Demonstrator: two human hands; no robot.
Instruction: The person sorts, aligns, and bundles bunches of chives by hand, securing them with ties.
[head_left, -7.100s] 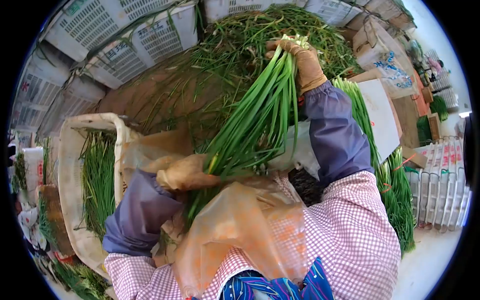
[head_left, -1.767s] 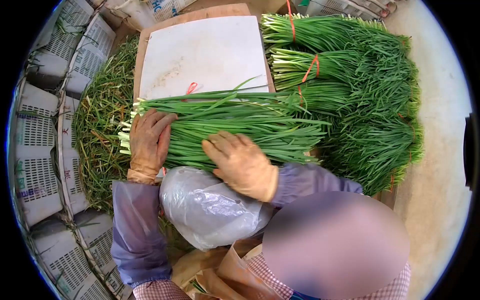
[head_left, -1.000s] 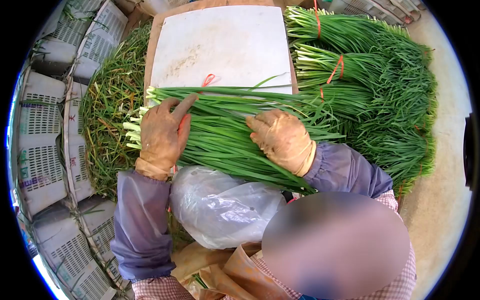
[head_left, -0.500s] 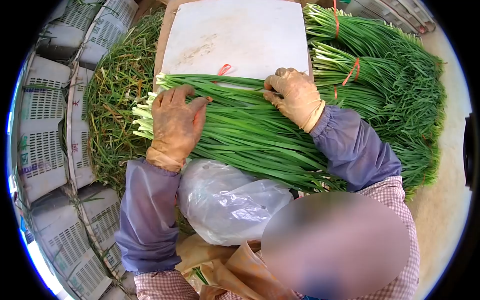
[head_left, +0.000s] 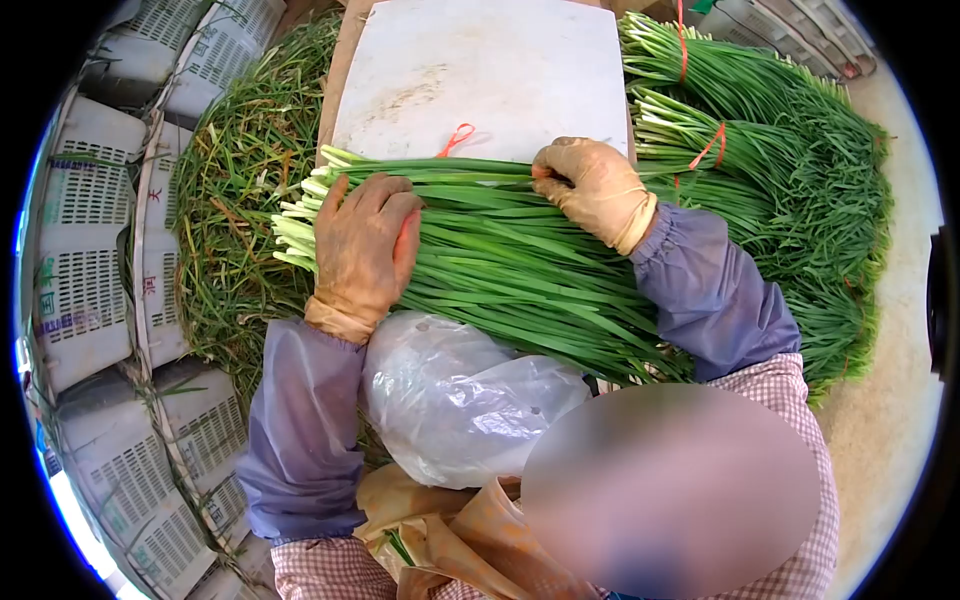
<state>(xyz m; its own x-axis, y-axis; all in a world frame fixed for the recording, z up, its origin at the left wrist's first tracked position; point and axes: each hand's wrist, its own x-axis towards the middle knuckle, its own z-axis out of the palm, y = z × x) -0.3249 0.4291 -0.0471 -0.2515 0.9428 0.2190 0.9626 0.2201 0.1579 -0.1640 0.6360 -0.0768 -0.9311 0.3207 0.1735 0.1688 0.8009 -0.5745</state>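
Observation:
A thick pile of garlic chives (head_left: 530, 260) lies crosswise before me, its pale stem ends to the left. Over the stems near that end, my left hand (head_left: 367, 235) in a soiled glove curls down, fingers together, closed on the chives. At the far edge of the pile, my right hand (head_left: 595, 190) has thumb and fingers pinched on chive leaves; the fingertips are partly hidden. Just beyond the pile, a red tie (head_left: 457, 139) sticks up in a loop on the white board (head_left: 480, 75). Its lower part is covered by the chives.
Tied chive bundles (head_left: 760, 180) are stacked on the right. Loose trimmings (head_left: 240, 190) heap up on the left beside white plastic crates (head_left: 90, 250). A clear plastic bag (head_left: 460, 400) lies between my arms, against the near side of the pile.
My left fingers have drawn together over the stems, with the thumb now close beside them. My right hand stays pinched at the far edge. The whole view has shifted slightly.

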